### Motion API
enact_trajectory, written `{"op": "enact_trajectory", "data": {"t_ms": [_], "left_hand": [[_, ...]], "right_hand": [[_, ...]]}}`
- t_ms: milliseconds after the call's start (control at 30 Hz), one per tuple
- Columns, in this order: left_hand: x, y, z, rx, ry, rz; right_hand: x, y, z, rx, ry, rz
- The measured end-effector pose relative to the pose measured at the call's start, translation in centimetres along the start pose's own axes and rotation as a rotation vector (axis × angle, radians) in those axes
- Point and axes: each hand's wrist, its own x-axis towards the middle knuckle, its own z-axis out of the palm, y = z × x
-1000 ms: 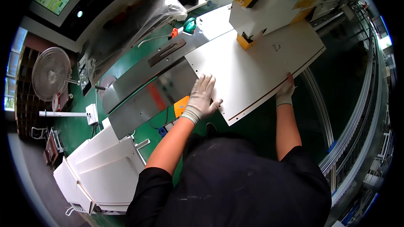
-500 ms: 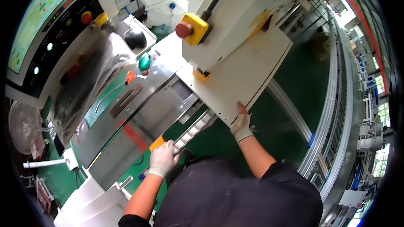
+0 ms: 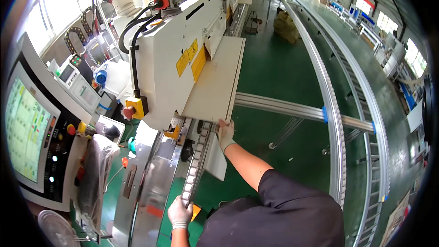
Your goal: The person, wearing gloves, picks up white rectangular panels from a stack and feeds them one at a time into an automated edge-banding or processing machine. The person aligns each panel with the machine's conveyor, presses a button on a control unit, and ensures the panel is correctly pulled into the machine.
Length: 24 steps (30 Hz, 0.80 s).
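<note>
A long, pale flat panel lies along the right side of a white machine, part of it under the machine's housing. My right hand, in a light glove, grips the panel's near right corner, with the fingertips at its edge. Below the panel a narrow rail with a row of white rollers runs toward me. My left hand, gloved too, is closed round the rail's near end. Its fingertips are partly hidden. Left of the rail runs a shiny metal bed.
At the left stands a control screen with buttons. A red stop button on a yellow box juts from the machine. Long metal conveyor rails curve along the right, joined by a crossbar. A yellowish sack lies on the green floor.
The view has swung round, so the machine now stretches away lengthwise and more of the hall shows. My right hand stays at the panel's corner, my left hand at the rail's end.
</note>
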Motion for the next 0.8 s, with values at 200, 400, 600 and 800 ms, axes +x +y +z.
{"op": "enact_trajectory", "data": {"t_ms": [200,400,600,800], "left_hand": [[-2.6,-1.4,0.5,0.021,0.085,-0.059],[-14.6,-9.6,1.8,-0.282,0.219,-0.270],[-39.5,-11.6,4.5,0.123,0.032,-0.864],[-55.2,-5.7,9.3,0.145,0.111,-1.048]], "right_hand": [[-20.1,7.9,-11.5,-1.024,-0.286,-0.082],[-27.4,5.3,-19.2,-1.264,-1.181,0.626],[-25.9,3.0,-25.4,-1.827,-1.489,0.130],[-26.5,2.2,-31.1,-1.586,-1.241,0.605]]}}
